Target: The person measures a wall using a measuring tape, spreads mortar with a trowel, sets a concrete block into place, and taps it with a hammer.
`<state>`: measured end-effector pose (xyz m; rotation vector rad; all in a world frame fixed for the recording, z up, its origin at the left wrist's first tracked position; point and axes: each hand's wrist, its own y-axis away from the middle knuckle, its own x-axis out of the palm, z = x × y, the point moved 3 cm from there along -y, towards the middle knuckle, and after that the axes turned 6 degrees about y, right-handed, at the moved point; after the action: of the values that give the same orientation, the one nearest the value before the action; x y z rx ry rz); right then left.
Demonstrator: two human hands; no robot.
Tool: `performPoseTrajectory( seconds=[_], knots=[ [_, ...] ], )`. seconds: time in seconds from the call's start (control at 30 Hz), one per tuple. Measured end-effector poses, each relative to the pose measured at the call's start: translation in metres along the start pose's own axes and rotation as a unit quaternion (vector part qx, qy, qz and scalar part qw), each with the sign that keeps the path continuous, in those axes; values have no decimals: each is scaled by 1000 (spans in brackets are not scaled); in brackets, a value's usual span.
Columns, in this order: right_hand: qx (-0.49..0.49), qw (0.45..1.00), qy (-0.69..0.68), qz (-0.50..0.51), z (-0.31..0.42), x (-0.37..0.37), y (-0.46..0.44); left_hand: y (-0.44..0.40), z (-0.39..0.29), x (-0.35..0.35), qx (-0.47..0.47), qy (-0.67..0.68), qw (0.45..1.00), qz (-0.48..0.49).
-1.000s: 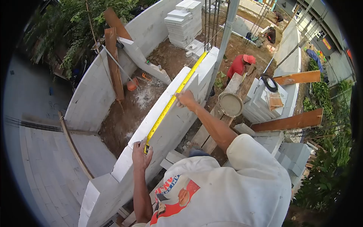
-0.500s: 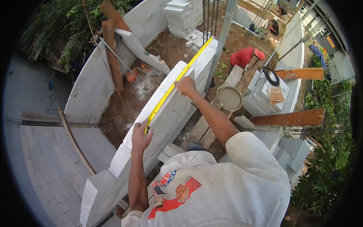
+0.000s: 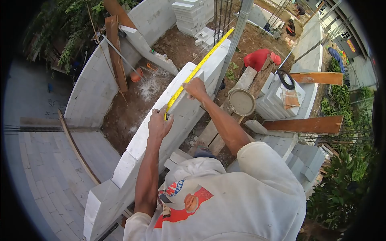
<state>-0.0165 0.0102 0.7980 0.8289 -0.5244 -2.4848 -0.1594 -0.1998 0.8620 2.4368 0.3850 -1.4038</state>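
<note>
A yellow tape measure lies extended along the top of a white block wall, its far end beside a metal post. My left hand is closed around the tape's near end, with the case mostly hidden in the fingers. Farther along the wall, my right hand pinches the tape's edge with its fingers closed. Both forearms reach over the near side of the wall.
A bucket of grey mortar stands on planks right of the wall. Beyond it a person in red bends down. Stacked blocks with a black coil lie at right; boards lean at left.
My left hand has moved up and forward along the wall with the tape's near end. The tape's far end now reaches farther past the post. The person in red has bent lower.
</note>
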Motion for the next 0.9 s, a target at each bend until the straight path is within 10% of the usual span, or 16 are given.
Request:
performPoseTrajectory(
  seconds=[0.9],
  knots=[
    [28, 999, 10, -38, 0, 9, -4, -19, -3, 8, -36, 24, 998, 39]
  ],
)
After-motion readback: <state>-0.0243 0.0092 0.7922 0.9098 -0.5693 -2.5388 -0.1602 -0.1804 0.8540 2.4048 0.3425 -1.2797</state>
